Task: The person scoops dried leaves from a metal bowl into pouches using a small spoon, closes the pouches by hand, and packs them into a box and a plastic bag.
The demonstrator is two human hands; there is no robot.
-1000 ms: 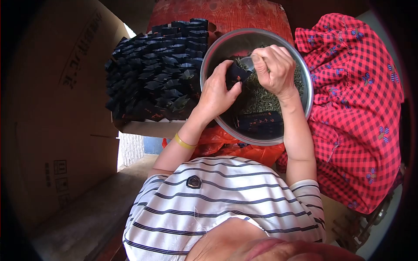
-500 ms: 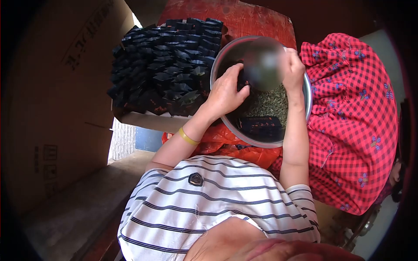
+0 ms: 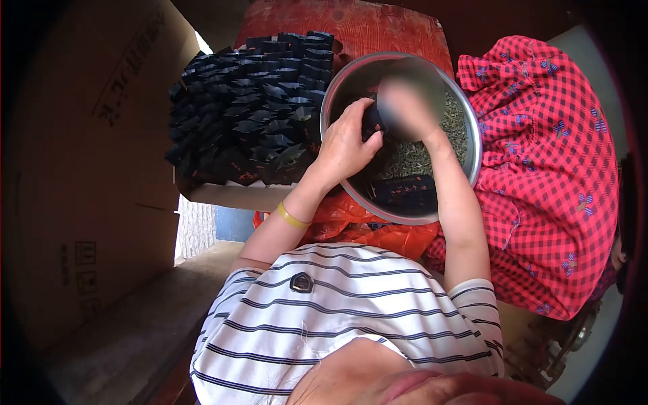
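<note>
My left hand (image 3: 345, 147) is at the left side of a metal bowl (image 3: 477, 155), its fingers and thumb curled round a small black packet (image 3: 372, 120). My right hand (image 3: 413, 113) reaches inside the bowl, just right of that packet. A blurred patch covers its fingers, so what they hold is hidden. Dried green leaves (image 3: 413, 160) lie in the bowl. Another dark packet with orange print (image 3: 405, 192) rests against the bowl's near inner wall.
Left of the bowl, a box (image 3: 226, 194) is packed with rows of black packets (image 3: 253, 111). A red wooden table (image 3: 378, 30) lies behind. Red plastic (image 3: 405, 236) sits under the bowl. Red checked cloth (image 3: 547, 182) is at right, a large cardboard box (image 3: 88, 169) at left.
My right hand has moved from the bowl's far right rim leftward and down into the bowl, closer to the packet. My left hand keeps its hold on the packet.
</note>
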